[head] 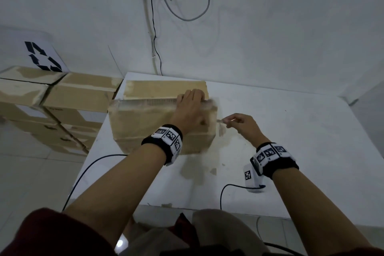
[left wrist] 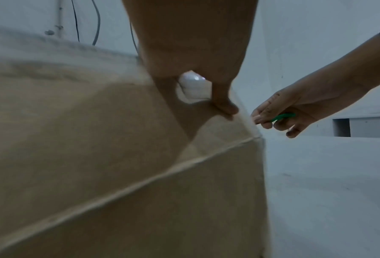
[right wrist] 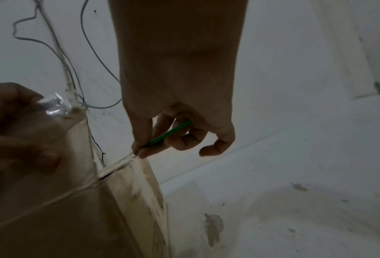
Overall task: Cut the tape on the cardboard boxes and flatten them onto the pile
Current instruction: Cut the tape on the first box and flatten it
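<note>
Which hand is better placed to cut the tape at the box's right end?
The right hand: it pinches the thin green cutter at the brown cardboard box; the left hand grips its top edge.

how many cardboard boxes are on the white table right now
1. The cardboard box sits on the white table, under the left hand. More boxes are stacked off the table's left edge; some may be hidden.
</note>
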Motion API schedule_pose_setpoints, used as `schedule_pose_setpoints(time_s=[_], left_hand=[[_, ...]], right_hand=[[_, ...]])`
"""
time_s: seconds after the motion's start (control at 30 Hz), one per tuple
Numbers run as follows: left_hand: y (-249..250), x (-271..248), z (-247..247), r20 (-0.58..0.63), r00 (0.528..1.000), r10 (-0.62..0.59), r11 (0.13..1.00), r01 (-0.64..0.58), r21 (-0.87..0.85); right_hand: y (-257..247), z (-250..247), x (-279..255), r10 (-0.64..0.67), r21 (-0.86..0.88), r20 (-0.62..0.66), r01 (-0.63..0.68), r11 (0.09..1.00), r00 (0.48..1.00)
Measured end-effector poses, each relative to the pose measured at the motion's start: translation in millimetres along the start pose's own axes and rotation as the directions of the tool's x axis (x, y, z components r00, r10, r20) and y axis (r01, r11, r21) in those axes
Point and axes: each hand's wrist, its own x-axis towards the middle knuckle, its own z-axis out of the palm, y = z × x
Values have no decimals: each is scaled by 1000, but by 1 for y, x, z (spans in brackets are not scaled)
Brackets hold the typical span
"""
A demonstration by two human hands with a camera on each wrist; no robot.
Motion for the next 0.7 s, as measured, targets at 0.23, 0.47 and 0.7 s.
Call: schedule_pose_setpoints(time_s=[0.23, 0.47, 0.7], left_hand=[[16, -2, -22, -90, 988, -123, 992, 126, 18], [53, -57, -8, 219, 937, -272, 960, 248, 129], [9, -66, 36, 286, 861, -420, 896, 344, 280]], right_hand=[[-2, -2, 2, -3, 129, -216, 31, 991, 976], [-11, 13, 8, 5, 224, -153, 30, 974, 988], [-15, 33, 16, -72, 94, -172, 90, 991, 982]])
